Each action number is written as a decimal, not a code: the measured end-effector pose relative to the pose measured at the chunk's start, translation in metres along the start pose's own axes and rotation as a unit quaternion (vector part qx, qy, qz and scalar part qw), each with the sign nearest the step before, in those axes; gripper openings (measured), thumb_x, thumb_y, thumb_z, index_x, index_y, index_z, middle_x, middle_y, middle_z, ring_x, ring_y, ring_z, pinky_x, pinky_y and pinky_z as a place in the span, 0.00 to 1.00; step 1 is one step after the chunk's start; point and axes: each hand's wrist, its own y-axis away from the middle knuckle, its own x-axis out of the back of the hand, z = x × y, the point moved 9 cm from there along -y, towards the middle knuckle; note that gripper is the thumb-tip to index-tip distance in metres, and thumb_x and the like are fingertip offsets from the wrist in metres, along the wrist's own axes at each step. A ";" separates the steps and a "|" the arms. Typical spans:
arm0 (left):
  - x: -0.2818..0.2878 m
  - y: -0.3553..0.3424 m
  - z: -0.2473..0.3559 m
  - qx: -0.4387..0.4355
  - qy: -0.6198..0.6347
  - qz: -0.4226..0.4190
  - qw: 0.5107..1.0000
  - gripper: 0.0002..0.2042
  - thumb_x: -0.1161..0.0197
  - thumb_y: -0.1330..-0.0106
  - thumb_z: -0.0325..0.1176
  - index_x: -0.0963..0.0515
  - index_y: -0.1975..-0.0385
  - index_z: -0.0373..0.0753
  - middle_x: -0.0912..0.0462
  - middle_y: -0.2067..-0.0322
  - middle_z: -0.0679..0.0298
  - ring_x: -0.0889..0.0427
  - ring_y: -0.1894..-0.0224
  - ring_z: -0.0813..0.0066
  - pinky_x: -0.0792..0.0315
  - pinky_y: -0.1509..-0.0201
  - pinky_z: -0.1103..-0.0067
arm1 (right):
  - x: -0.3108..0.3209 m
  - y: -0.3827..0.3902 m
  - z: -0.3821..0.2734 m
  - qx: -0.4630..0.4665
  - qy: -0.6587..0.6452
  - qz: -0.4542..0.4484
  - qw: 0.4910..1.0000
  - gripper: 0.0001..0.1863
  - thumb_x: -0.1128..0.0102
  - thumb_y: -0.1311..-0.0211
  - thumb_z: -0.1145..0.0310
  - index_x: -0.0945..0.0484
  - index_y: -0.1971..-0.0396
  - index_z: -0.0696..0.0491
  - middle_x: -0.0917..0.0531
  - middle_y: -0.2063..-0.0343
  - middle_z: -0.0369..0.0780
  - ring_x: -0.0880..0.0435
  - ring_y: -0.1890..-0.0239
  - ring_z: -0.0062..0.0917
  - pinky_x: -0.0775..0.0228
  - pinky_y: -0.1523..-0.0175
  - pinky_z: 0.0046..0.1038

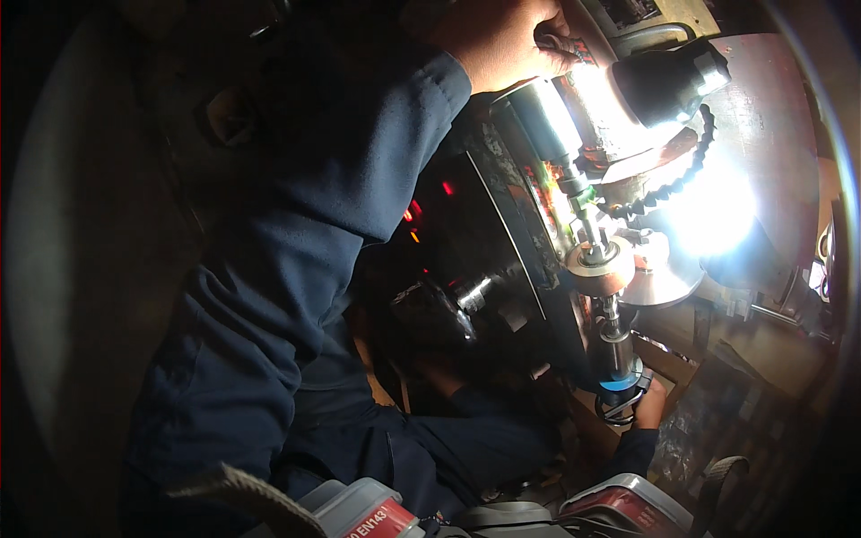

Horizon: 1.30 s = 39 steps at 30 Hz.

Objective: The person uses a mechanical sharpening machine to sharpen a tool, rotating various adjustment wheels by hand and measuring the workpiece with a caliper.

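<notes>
At one o'clock, the left hand point(513, 47) curls its fingers against the upper end of a machine point(552, 117); whether they pinch anything, I cannot tell. A metal ring point(599, 277) sits on its shaft at three o'clock. At four, the right hand point(650, 404) is beside a black looped handle point(617, 412), its grip partly hidden, so unclear.

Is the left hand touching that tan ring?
Apart. The head view shows the left hand near the top of the picture and the tan ring well below it, with a metal shaft visible between them.
</notes>
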 end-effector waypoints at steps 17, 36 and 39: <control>-0.024 -0.007 -0.016 -0.027 0.053 0.013 0.998 0.12 0.37 0.47 0.40 0.20 0.69 0.38 0.17 0.69 0.54 0.19 0.62 0.56 0.31 0.47 0.65 | 0.011 -0.004 0.025 -0.016 -0.008 0.018 1.000 0.12 0.50 0.38 0.70 0.19 0.68 0.60 0.19 0.74 0.34 0.23 0.74 0.15 0.32 0.67 0.19; -0.030 -0.010 -0.021 -0.002 0.057 -0.031 0.998 0.13 0.37 0.46 0.41 0.20 0.68 0.39 0.17 0.70 0.53 0.19 0.63 0.57 0.27 0.56 0.66 | 0.010 -0.005 0.012 0.015 0.026 0.004 1.000 0.12 0.51 0.40 0.72 0.19 0.68 0.61 0.18 0.75 0.34 0.23 0.73 0.17 0.31 0.65 0.20; -0.033 -0.010 -0.020 -0.030 0.111 -0.043 0.992 0.12 0.37 0.46 0.39 0.20 0.67 0.37 0.17 0.69 0.52 0.18 0.64 0.57 0.27 0.56 0.67 | 0.014 -0.019 0.034 -0.019 -0.030 -0.037 0.999 0.10 0.49 0.42 0.71 0.19 0.71 0.59 0.20 0.77 0.34 0.25 0.75 0.15 0.34 0.68 0.18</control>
